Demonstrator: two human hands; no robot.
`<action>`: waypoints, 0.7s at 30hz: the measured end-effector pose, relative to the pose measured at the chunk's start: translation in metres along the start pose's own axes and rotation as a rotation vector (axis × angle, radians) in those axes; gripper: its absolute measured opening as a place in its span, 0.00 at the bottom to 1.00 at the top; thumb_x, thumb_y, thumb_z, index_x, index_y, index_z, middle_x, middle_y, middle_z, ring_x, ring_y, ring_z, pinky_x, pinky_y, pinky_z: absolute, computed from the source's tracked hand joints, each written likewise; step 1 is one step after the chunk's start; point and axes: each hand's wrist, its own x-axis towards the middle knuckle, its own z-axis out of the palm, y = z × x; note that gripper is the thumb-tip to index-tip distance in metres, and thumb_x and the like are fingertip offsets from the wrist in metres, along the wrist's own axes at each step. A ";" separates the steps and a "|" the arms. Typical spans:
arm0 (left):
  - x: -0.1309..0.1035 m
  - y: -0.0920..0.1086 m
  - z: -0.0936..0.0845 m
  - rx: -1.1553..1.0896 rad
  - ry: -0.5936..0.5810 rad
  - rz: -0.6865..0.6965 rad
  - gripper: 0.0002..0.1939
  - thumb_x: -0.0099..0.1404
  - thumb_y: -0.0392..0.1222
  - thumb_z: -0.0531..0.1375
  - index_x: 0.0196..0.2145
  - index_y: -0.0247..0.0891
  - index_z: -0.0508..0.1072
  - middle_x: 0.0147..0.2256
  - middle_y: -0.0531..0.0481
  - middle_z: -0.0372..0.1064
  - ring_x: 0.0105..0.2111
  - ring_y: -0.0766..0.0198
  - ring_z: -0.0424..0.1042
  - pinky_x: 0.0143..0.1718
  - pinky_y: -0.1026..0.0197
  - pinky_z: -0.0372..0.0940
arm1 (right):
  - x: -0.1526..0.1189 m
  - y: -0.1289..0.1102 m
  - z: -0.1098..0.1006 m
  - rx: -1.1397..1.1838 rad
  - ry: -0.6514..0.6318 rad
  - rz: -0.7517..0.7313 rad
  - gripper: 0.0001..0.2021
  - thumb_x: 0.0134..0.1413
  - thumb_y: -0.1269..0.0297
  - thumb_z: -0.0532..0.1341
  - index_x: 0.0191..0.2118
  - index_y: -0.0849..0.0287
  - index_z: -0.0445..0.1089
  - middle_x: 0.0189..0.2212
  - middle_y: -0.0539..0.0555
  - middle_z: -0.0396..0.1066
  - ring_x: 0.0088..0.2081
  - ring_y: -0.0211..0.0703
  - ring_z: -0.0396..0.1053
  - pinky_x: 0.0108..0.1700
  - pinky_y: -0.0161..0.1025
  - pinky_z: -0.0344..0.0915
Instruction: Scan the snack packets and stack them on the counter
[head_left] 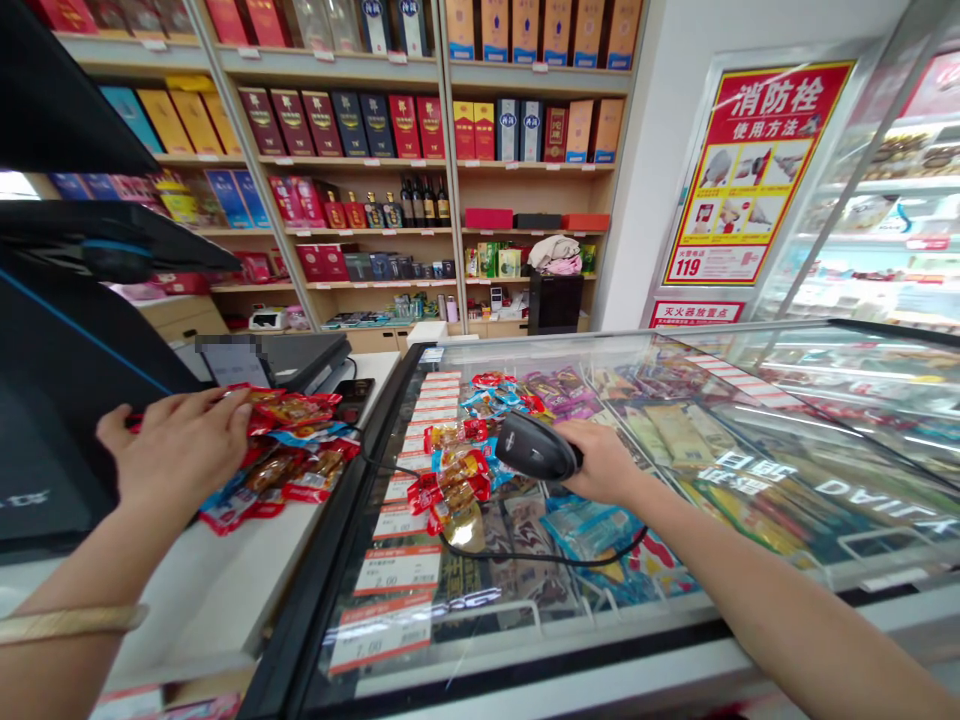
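Observation:
My right hand (606, 462) is wrapped round the handle of a black barcode scanner (536, 447), whose head points left. Its black cable (547, 557) loops over the glass lid of a freezer (720, 640). Small red and blue snack packets (454, 475) lie loose on the glass just left of the scanner. My left hand (176, 445) rests palm down, fingers spread, at the edge of another pile of snack packets (300, 475) on the white counter (225, 600). The undersides of its fingers are hidden.
A black checkout terminal (45, 400) stands at the left, beside a dark flat device (300, 360). Price labels (394, 570) line the freezer's left side. Behind are shelves of boxed bottles (360, 125). A red fire-hydrant poster (757, 175) hangs on the wall.

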 end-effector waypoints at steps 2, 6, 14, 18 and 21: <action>-0.005 0.011 -0.004 0.078 0.059 0.022 0.24 0.69 0.49 0.44 0.51 0.36 0.72 0.55 0.35 0.66 0.56 0.44 0.60 0.58 0.35 0.42 | 0.001 -0.001 0.000 0.011 0.017 0.000 0.14 0.47 0.62 0.61 0.42 0.59 0.71 0.36 0.58 0.75 0.36 0.48 0.73 0.39 0.41 0.67; -0.010 0.049 -0.008 -0.032 0.133 0.055 0.24 0.67 0.51 0.48 0.52 0.35 0.71 0.54 0.33 0.67 0.56 0.43 0.62 0.56 0.39 0.52 | 0.003 -0.002 -0.002 0.028 0.050 -0.003 0.13 0.47 0.61 0.61 0.41 0.58 0.71 0.35 0.58 0.76 0.36 0.48 0.73 0.40 0.41 0.68; -0.031 0.144 0.017 -0.557 -0.638 0.279 0.24 0.47 0.58 0.63 0.38 0.43 0.79 0.35 0.47 0.77 0.31 0.55 0.75 0.33 0.59 0.67 | 0.003 -0.001 -0.001 0.022 0.021 0.010 0.16 0.48 0.61 0.62 0.44 0.58 0.71 0.35 0.57 0.76 0.36 0.48 0.73 0.39 0.41 0.68; -0.052 0.161 0.029 -0.553 -0.715 0.343 0.24 0.46 0.54 0.64 0.41 0.45 0.80 0.36 0.47 0.78 0.31 0.55 0.75 0.32 0.59 0.67 | 0.003 -0.001 -0.001 0.025 0.049 -0.001 0.15 0.47 0.62 0.62 0.43 0.59 0.71 0.36 0.58 0.76 0.36 0.49 0.74 0.40 0.42 0.68; -0.059 0.158 0.036 -0.609 -0.715 0.339 0.22 0.49 0.50 0.61 0.42 0.45 0.79 0.35 0.48 0.78 0.30 0.56 0.76 0.33 0.59 0.67 | 0.004 -0.002 -0.002 0.023 0.045 -0.001 0.14 0.47 0.61 0.62 0.41 0.59 0.70 0.35 0.58 0.76 0.36 0.49 0.73 0.39 0.41 0.68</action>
